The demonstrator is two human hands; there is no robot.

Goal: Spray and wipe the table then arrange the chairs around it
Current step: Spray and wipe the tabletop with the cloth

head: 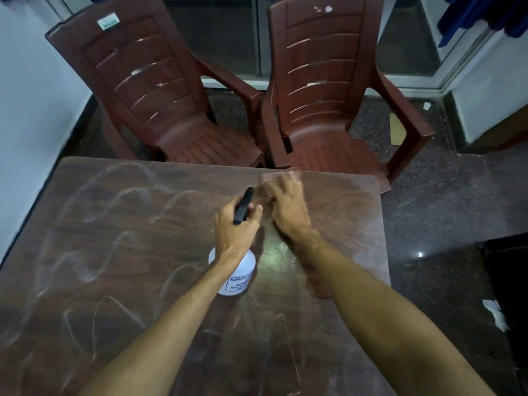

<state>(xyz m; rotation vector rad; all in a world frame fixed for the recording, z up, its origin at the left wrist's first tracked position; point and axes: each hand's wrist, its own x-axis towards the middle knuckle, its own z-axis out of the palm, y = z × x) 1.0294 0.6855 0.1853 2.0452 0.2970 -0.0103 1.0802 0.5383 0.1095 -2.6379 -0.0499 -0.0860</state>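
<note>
- Tabletop (pixel 114 252) in dark wood grain fills the lower part of our head view. We see whitish swirling streaks across its left and near areas.
- Our left hand (pixel 237 227) grips the black trigger head of a spray bottle (pixel 243 274), fingers and thumb curled round the neck.
- The bottle is white plastic with a printed label we cannot fully read. It sits near the middle of the table, partly hidden under our left wrist. We cannot tell whether its base rests on the surface or is just above it.
- The black nozzle points away from us, toward the table's far edge.
- Our right hand (pixel 288 207) hangs over the table just to the right of the nozzle. Its fingers reach forward, spread and blurred, and we see nothing held in them.
- Two brown plastic armchairs stand just beyond the far edge, side by side, seats facing us: a left chair (pixel 160 90) and a right chair (pixel 323 90). Their inner armrests are touching or very nearly so.
- Dark speckled floor (pixel 428 210) lies to the right of the table, with a white paper scrap (pixel 495 312) on it.
</note>
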